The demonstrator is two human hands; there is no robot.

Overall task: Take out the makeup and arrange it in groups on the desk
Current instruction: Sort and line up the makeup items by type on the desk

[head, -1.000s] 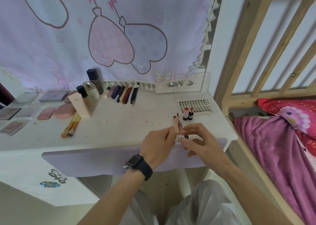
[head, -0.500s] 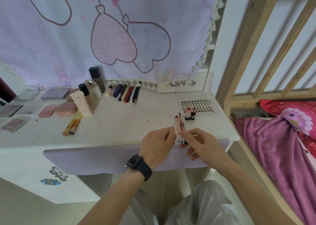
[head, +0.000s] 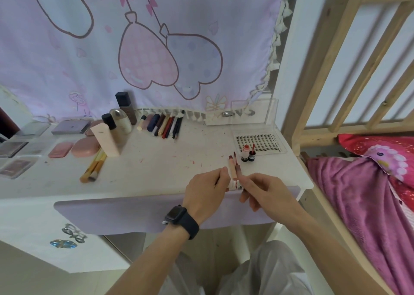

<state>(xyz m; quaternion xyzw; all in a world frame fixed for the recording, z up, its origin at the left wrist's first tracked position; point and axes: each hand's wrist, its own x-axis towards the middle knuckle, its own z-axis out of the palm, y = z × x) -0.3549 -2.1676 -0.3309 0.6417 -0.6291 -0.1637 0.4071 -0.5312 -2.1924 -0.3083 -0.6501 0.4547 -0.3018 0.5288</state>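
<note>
Both of my hands meet at the desk's front right edge. My left hand [head: 207,188], with a dark watch on its wrist, and my right hand [head: 266,190] hold a small bundle of lip gloss tubes [head: 234,169], beige and dark red, pointing away from me; which hand grips which tube I cannot tell. Two small red-capped lip tints [head: 248,153] stand upright just beyond. A row of pens and lipsticks [head: 163,125] lies at the back. Bottles [head: 118,124], pink compacts [head: 85,147], brushes [head: 94,167] and eyeshadow palettes [head: 15,160] fill the left of the white desk [head: 145,167].
A clear tray of false lashes [head: 257,141] lies at the desk's right back, by a clear acrylic stand [head: 244,115]. A pink-and-lilac curtain hangs behind. A wooden bed frame [head: 313,82] and magenta bedding [head: 363,182] stand close on the right.
My right hand's fingers have drawn in closer around the tubes. The bundle stays at the same spot by the front edge. The camera has shifted slightly.
</note>
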